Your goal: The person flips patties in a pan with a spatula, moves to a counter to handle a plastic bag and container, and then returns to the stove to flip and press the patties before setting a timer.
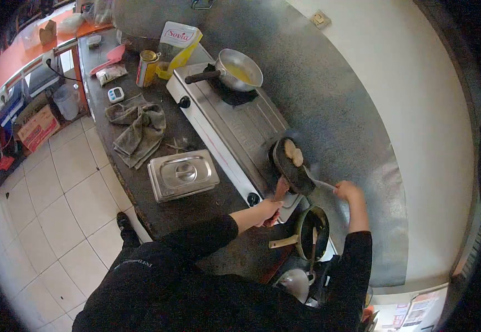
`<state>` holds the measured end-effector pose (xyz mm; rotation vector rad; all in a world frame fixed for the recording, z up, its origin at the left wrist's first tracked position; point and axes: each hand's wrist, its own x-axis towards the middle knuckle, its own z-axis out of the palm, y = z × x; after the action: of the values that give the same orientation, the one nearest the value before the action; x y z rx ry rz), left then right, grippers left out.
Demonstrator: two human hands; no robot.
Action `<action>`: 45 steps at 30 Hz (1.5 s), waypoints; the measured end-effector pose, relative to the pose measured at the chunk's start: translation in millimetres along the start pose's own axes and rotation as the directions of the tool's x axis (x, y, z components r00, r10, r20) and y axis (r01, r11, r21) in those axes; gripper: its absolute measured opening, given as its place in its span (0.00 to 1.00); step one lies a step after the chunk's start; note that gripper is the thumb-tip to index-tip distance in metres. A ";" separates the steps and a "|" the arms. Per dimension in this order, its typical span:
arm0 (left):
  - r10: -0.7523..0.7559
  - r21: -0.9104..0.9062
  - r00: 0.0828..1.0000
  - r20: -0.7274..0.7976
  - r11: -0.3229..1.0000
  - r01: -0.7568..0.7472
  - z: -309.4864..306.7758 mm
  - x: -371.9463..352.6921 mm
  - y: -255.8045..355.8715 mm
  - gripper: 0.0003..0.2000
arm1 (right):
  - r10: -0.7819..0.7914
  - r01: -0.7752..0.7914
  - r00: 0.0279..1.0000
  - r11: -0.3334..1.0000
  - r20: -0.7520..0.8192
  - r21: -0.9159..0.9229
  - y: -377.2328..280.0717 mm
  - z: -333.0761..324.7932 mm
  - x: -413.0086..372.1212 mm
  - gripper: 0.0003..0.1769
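My left hand [266, 213] is closed round the reddish-brown handle of a dark pan [293, 174] at the right end of the steel stove [240, 124]. Pale round pieces of food [293, 153] lie in the far part of this pan. My right hand [349, 191] is wrapped round the end of a metal utensil [320, 182], whose other end reaches to the pan's right edge, near the food. A small pot [240, 69] with yellow liquid stands on the far burner.
Beside the stove are a lidded steel container [184, 175], a crumpled cloth [138, 129], a timer [116, 94], a can [147, 68] and a yellow-white pouch [180, 46]. Another pan [313, 233] and a white bowl [294, 284] are close to my body.
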<state>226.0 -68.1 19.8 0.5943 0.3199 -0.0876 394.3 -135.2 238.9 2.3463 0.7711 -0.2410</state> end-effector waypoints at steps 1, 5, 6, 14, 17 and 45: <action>0.003 -0.012 1.000 0.007 1.000 -0.003 -0.1 -0.2 1.0 0.13 | 0.051 -0.054 0.996 0.998 -0.079 -0.031 -8.5 -5.2 -13.2 0.16; -0.009 0.040 1.000 0.024 0.999 0.008 -0.4 0.2 -1.6 0.13 | 0.025 -0.055 0.868 0.997 -0.495 -0.046 -34.9 -2.0 -14.4 0.13; -0.010 0.076 1.000 0.022 0.997 0.008 -0.9 0.5 -1.5 0.13 | 0.042 -0.069 0.857 0.997 -0.514 -0.033 -44.0 -2.7 -9.6 0.13; 0.034 0.007 0.996 0.084 0.999 -0.035 -8.3 8.2 -6.3 0.13 | 0.100 -0.199 0.892 0.963 -0.441 -0.184 -60.6 -1.6 21.7 0.11; -0.036 -0.011 0.995 0.088 0.999 0.038 -4.7 -1.4 0.4 0.13 | 0.068 -0.137 0.956 0.963 -0.285 -0.230 -58.8 -20.0 -11.3 0.12; 0.595 0.922 0.736 -0.322 0.372 0.103 -54.4 0.4 -18.8 0.21 | 0.144 -0.050 0.907 0.970 -0.397 0.238 -18.7 24.0 -59.4 0.16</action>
<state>208.4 -53.1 -32.8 1.8408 0.8542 0.3124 335.9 -166.6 231.6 2.6836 0.8537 0.2356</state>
